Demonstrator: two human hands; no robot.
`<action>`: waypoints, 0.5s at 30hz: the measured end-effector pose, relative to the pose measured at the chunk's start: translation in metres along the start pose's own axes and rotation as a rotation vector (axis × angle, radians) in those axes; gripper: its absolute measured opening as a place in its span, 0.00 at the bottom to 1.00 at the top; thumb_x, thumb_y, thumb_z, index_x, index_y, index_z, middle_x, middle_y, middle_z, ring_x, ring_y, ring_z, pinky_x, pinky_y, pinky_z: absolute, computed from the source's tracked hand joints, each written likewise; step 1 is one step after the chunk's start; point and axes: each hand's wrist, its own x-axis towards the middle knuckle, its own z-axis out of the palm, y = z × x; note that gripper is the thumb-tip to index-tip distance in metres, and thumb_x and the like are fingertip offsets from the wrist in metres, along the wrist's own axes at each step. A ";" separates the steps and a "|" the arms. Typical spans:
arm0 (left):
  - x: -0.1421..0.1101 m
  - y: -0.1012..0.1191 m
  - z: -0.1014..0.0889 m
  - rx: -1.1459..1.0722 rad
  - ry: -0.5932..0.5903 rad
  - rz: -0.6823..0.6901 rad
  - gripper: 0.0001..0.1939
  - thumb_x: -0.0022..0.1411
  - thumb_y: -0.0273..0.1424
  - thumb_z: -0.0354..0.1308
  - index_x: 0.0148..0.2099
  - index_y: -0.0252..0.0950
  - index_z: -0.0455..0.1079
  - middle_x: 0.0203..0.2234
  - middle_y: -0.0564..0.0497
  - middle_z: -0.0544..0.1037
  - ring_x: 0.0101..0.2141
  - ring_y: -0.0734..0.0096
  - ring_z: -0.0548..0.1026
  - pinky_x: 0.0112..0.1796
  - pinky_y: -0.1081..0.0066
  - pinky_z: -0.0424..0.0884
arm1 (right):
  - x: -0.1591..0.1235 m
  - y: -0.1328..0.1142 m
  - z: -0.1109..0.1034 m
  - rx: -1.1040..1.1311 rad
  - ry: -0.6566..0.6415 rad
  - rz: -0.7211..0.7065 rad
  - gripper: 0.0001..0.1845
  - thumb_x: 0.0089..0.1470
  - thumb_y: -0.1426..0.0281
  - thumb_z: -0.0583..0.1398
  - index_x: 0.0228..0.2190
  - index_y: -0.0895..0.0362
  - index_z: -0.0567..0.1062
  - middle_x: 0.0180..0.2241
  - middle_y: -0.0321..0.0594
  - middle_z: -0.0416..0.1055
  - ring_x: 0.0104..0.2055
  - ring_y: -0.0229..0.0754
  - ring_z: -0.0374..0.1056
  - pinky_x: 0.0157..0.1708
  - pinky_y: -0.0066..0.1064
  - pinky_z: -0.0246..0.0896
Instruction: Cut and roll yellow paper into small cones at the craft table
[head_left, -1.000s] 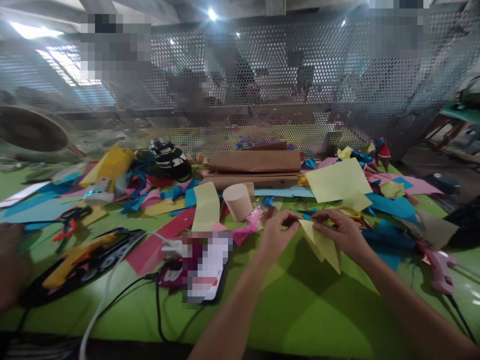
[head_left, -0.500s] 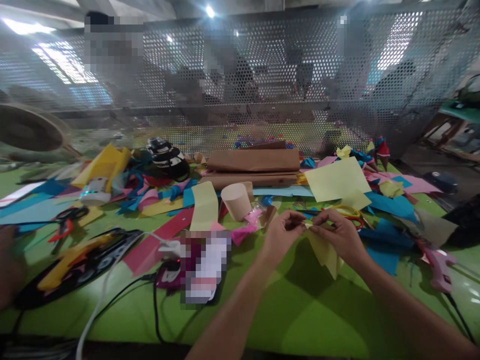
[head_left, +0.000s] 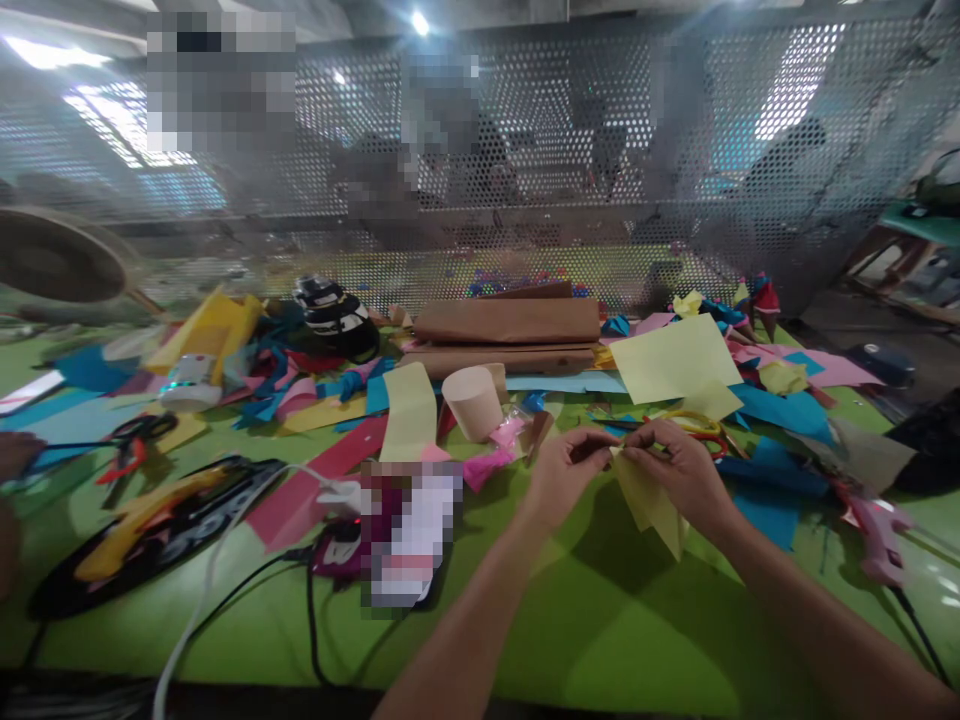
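Note:
Between both hands, a piece of yellow paper [head_left: 651, 505] is pinched at its top corner and hangs down over the green table. My left hand [head_left: 564, 470] is closed at the fingertips on that corner. My right hand [head_left: 671, 460] pinches the same paper just to the right, fingers curled over it. The fingertips cover the exact fold at the top. Behind the right hand lie yellow-handled scissors [head_left: 694, 425], partly hidden. A pale yellow sheet [head_left: 675, 360] rests farther back. Left of my left hand are a pink paper piece [head_left: 487, 465] and a beige paper roll [head_left: 472, 402].
A pink glue gun [head_left: 874, 530] lies at the right with its cord. To the left are a phone [head_left: 416, 540], a power strip [head_left: 337, 550] with cables and a black tray [head_left: 157, 540]. Another person's hand [head_left: 16, 455] shows at the far left. Brown paper [head_left: 510, 322] lies behind.
My hands stay almost in place, still pinching the yellow paper, whose lower edge has swung slightly right. The other person's hand at far left has shifted.

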 end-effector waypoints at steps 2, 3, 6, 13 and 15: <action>-0.001 0.000 0.000 0.049 0.002 0.019 0.07 0.59 0.27 0.60 0.40 0.35 0.78 0.33 0.49 0.79 0.34 0.70 0.74 0.37 0.71 0.70 | 0.000 0.000 0.000 0.001 -0.002 0.014 0.06 0.58 0.66 0.63 0.29 0.53 0.74 0.31 0.38 0.73 0.37 0.46 0.67 0.38 0.36 0.59; -0.001 -0.001 0.000 0.063 0.007 0.026 0.07 0.60 0.27 0.60 0.40 0.34 0.77 0.32 0.49 0.78 0.34 0.70 0.74 0.37 0.71 0.70 | -0.001 0.000 0.000 0.005 -0.003 0.019 0.06 0.58 0.66 0.63 0.30 0.53 0.74 0.31 0.38 0.72 0.37 0.46 0.68 0.38 0.36 0.60; -0.001 -0.004 0.001 0.070 0.037 0.039 0.06 0.60 0.28 0.60 0.40 0.34 0.75 0.31 0.50 0.77 0.32 0.71 0.74 0.36 0.71 0.71 | -0.002 -0.001 0.001 0.023 0.007 -0.008 0.05 0.59 0.64 0.63 0.34 0.52 0.75 0.35 0.38 0.73 0.39 0.46 0.69 0.39 0.36 0.61; -0.002 -0.005 0.004 0.069 0.068 0.036 0.01 0.61 0.27 0.59 0.36 0.35 0.70 0.28 0.54 0.74 0.30 0.73 0.73 0.34 0.73 0.69 | -0.005 -0.005 0.005 -0.067 0.013 -0.135 0.09 0.57 0.63 0.66 0.40 0.50 0.74 0.38 0.38 0.75 0.44 0.47 0.68 0.43 0.38 0.60; -0.002 -0.005 0.005 0.054 0.057 0.020 0.01 0.61 0.27 0.58 0.36 0.35 0.70 0.27 0.54 0.75 0.31 0.73 0.74 0.35 0.73 0.70 | -0.006 -0.005 0.005 -0.080 0.030 -0.139 0.08 0.57 0.64 0.66 0.38 0.50 0.75 0.37 0.38 0.75 0.42 0.47 0.68 0.42 0.38 0.61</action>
